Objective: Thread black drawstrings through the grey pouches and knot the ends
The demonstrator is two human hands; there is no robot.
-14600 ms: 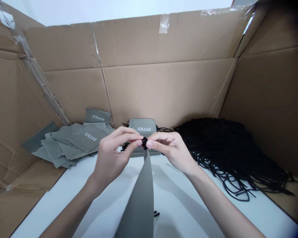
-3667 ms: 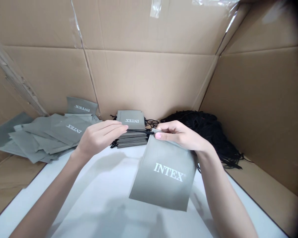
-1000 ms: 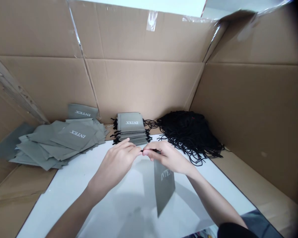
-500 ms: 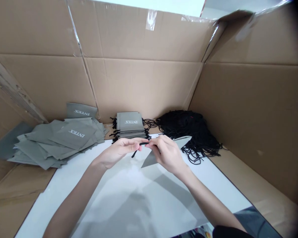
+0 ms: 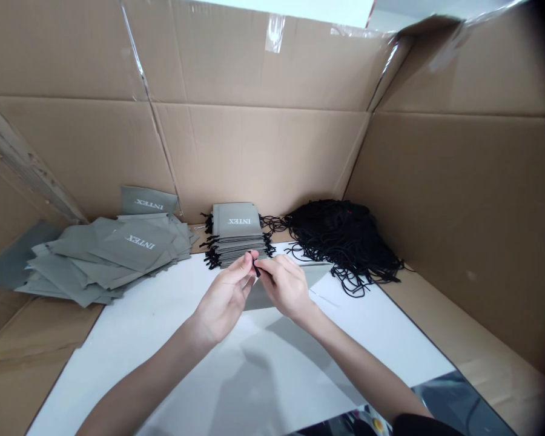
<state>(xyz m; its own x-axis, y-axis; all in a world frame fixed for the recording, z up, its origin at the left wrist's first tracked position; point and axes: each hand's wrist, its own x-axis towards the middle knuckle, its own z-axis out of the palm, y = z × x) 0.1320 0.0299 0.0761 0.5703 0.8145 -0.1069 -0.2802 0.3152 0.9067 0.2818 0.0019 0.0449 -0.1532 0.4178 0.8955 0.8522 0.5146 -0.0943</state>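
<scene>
A short black cord (image 5: 256,267) is pinched between my two hands above the white tabletop. My left hand (image 5: 227,295) closes thumb and fingers on it from the left. From the right, my right hand (image 5: 285,283) grips the same cord close by, fingers curled. Behind and beneath the hands is a grey fabric pouch (image 5: 317,274), partly covered by my right hand; whether the fingers also hold it cannot be seen. Just beyond the hands stands a stack of grey INTEX pouches (image 5: 237,221) with knotted black cords at both sides.
At the left lies a loose heap of grey pouches (image 5: 131,245) without visible cords. A black pile of cords (image 5: 340,236) spreads at the back right. Tall cardboard walls (image 5: 263,151) surround the white table (image 5: 172,303). A dark patterned surface (image 5: 454,393) shows at the lower right.
My hands have come closer together and the cord between them shows less. My left hand has turned more upright. The grey pouch sits lower and flatter behind my right hand.
</scene>
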